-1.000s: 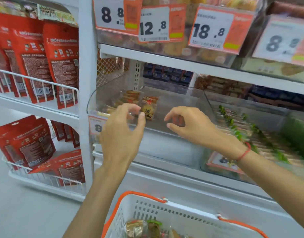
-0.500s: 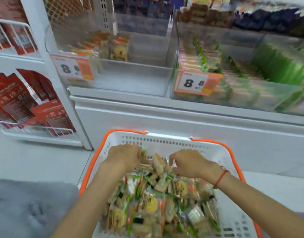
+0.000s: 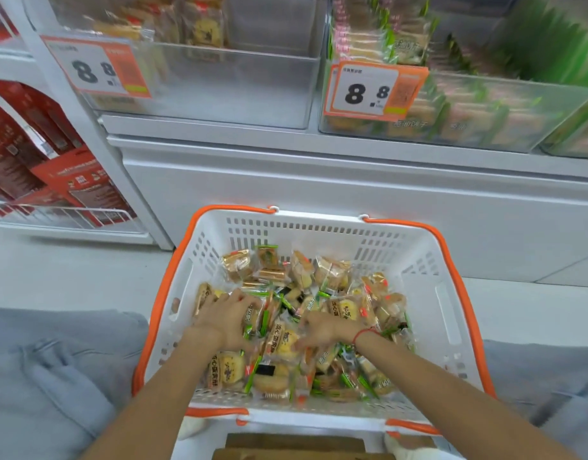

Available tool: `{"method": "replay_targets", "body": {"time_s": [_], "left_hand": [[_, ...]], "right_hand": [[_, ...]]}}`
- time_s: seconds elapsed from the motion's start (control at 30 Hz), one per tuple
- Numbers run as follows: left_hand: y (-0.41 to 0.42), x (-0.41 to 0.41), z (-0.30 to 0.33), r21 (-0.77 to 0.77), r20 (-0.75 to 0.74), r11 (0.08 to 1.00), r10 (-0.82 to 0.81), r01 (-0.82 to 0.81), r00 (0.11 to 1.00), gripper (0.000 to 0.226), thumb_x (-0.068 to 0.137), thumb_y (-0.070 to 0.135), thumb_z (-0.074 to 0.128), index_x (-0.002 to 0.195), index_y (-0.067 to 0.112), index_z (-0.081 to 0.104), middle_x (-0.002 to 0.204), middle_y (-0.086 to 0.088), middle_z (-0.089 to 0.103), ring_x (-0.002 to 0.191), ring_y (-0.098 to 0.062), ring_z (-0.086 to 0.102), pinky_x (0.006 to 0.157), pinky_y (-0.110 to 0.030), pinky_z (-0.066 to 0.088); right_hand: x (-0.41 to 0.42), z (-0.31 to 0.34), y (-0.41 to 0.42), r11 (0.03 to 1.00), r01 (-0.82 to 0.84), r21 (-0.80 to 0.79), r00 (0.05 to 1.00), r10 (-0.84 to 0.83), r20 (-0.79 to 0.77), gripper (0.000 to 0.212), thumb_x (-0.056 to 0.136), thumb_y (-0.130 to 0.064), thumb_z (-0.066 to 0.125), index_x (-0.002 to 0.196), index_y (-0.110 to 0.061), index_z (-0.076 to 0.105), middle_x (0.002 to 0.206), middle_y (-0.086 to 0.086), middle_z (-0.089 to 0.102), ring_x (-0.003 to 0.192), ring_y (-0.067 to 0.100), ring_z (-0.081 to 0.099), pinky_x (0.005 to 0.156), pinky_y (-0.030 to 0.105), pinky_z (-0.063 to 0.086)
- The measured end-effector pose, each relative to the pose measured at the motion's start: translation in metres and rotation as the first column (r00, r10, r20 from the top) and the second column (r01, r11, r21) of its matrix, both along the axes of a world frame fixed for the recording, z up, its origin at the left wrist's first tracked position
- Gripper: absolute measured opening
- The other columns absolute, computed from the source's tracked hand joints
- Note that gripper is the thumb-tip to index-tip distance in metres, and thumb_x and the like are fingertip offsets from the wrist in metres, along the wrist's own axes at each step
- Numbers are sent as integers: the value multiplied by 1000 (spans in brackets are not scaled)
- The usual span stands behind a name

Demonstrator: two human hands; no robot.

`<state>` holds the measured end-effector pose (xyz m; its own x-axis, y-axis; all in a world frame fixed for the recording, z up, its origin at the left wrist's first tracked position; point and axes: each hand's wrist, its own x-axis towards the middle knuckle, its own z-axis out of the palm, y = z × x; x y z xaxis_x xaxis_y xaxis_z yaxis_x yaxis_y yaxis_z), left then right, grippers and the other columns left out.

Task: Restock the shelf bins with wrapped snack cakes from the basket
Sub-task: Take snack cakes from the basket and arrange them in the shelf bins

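Note:
A white basket with an orange rim [image 3: 448,293] stands on the floor in front of me, holding a pile of wrapped snack cakes [image 3: 332,270]. Both my hands are down in the pile. My left hand [image 3: 224,322] lies on the left side, its fingers among the wrappers. Blurred, my right hand [image 3: 329,330] sits in the middle of the pile with a red cord at its wrist. Whether either hand grips a pack is hidden. Above, the left clear shelf bin [image 3: 219,94] holds only a few cakes at its back.
A second clear bin [image 3: 468,117] on the right is filled with green-wrapped packs. Orange 8.8 price tags [image 3: 369,91] hang on both bins. Red pouches on a wire rack [image 3: 70,184] stand at left. The white shelf base [image 3: 319,190] is behind the basket, my grey-clad knees [image 3: 53,376] beside it.
My hands left the shelf bin and dropped into the basket. Since half a second ago they have drawn nearer to me through the pile, and the view has tilted down.

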<state>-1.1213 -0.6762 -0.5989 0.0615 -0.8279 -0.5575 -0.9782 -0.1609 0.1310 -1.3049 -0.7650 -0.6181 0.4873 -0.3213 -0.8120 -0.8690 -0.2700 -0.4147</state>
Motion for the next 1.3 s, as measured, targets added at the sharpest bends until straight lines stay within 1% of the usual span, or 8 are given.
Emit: {"method": "replay_targets", "body": {"time_s": [0.17,0.3,0.4,0.7,0.8,0.97,1.1,1.3], "left_hand": [[-18,-6,10,37,39,999,15,-16,999,65,79,52,68,135,30,44,142,0,41,132,-23,38,112,-43,22],[-37,-10,26,-14,-265,992,117,-125,957,57,91,43,60,141,24,40,149,0,39,134,-22,39,108,-36,33],[-43,-11,39,115,-503,977,215,-182,837,60,94,32,58,146,19,32,146,-4,40,129,-23,44,98,-29,40],[-50,5,93,-35,-893,814,235,-580,384,31,92,27,61,123,21,55,100,-4,67,78,-11,70,69,-22,54],[-51,4,115,-37,-956,684,188,-729,225,22,94,22,58,115,19,58,91,0,69,74,-7,70,66,-16,53],[-58,8,141,-175,-974,488,38,-855,221,25,91,33,59,114,22,61,94,5,72,83,-6,68,75,-19,50],[-64,28,162,-298,-951,223,12,-928,308,36,79,71,47,103,47,60,96,16,69,91,-7,64,83,-32,48],[-94,101,220,-498,-865,-353,131,-792,485,26,95,39,51,118,29,53,109,6,59,95,-12,56,75,-25,39]], "right_hand": [[0,7,-10,987,155,41,983,-158,98,29,83,-18,74,106,-8,59,81,-5,51,61,4,45,44,8,42],[-2,41,-28,957,287,38,927,-287,239,26,77,-7,77,94,-19,61,99,5,63,82,18,59,74,26,53],[-2,71,-43,909,408,87,848,-413,332,37,74,-3,79,101,-21,61,89,8,66,75,19,60,77,30,54],[19,161,-77,858,513,27,683,-427,592,46,79,-23,78,119,-21,57,107,4,66,83,10,65,70,18,49],[31,186,-81,861,480,-169,716,-273,642,47,79,-22,78,120,-22,55,108,0,60,91,13,62,78,24,49],[62,227,-80,816,478,-325,638,-68,767,36,78,-18,78,109,-21,60,96,-10,64,90,4,60,75,10,45],[86,259,-78,813,458,-359,561,49,826,34,77,-19,79,104,-29,61,96,-8,67,90,5,62,80,17,48],[132,311,-101,768,517,-378,382,188,905,31,77,-14,78,98,-31,65,91,-10,69,85,-1,63,75,13,48]]}}
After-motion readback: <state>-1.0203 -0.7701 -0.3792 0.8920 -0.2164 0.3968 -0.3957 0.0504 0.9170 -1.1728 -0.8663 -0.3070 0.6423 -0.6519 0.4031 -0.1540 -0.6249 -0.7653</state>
